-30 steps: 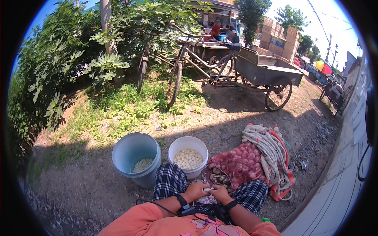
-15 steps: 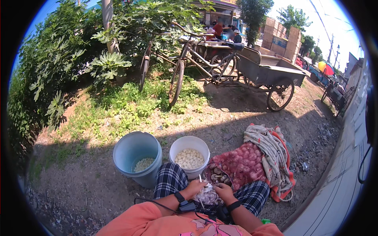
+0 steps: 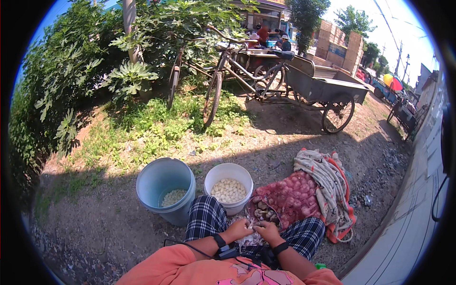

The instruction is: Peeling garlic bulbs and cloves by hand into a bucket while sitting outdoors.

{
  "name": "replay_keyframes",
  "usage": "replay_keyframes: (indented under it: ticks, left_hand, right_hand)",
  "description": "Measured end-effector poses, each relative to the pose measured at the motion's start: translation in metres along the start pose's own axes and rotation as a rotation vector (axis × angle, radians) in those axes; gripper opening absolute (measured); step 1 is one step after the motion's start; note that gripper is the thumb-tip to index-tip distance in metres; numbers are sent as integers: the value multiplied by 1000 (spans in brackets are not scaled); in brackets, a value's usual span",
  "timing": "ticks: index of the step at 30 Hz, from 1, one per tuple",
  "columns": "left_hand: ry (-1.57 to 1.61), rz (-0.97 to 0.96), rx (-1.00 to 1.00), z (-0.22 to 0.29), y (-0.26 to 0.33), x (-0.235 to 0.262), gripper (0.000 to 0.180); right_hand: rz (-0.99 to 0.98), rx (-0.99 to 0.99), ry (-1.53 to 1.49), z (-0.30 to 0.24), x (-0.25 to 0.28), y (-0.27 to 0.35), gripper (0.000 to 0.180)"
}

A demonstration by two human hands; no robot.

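My left hand [image 3: 238, 230] and my right hand [image 3: 269, 232] meet above my lap with their fingertips pinched together. Between them is a small pale piece of garlic [image 3: 251, 226], mostly covered by the fingers. Papery garlic skins [image 3: 247, 241] lie under my hands, between my knees. Just past my right hand, the mouth of a red mesh bag [image 3: 297, 197] lies toward me, with loose garlic bulbs [image 3: 264, 213] showing in it. A white bucket [image 3: 228, 169] beyond my left hand holds many peeled garlic cloves [image 3: 228, 190].
A larger pale blue bucket [image 3: 166, 164] stands left of the white one, with some cloves at its bottom. A striped cloth sack [image 3: 327, 185] lies against the mesh bag. Cargo tricycles [image 3: 313, 85] stand farther off by leafy bushes. A pale wall [image 3: 403, 228] runs along the right.
My hands have come closer together, fingertips now touching. A thin white stick-like thing that stood up by my left hand no longer shows.
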State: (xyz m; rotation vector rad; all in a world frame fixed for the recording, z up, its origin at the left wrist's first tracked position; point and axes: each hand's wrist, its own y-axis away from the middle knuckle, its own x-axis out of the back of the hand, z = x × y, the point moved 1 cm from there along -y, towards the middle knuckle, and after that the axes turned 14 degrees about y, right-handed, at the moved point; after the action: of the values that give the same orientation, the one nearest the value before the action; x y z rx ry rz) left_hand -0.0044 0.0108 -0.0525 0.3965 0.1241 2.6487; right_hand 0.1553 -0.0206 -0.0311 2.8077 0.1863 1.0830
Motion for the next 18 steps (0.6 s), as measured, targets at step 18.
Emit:
replay_keyframes:
  ticks: [18]
  left_hand:
    - [-6, -22, -78, 20, 6, 1, 32]
  right_hand:
    - [111, -42, 156, -3, 2, -1, 24]
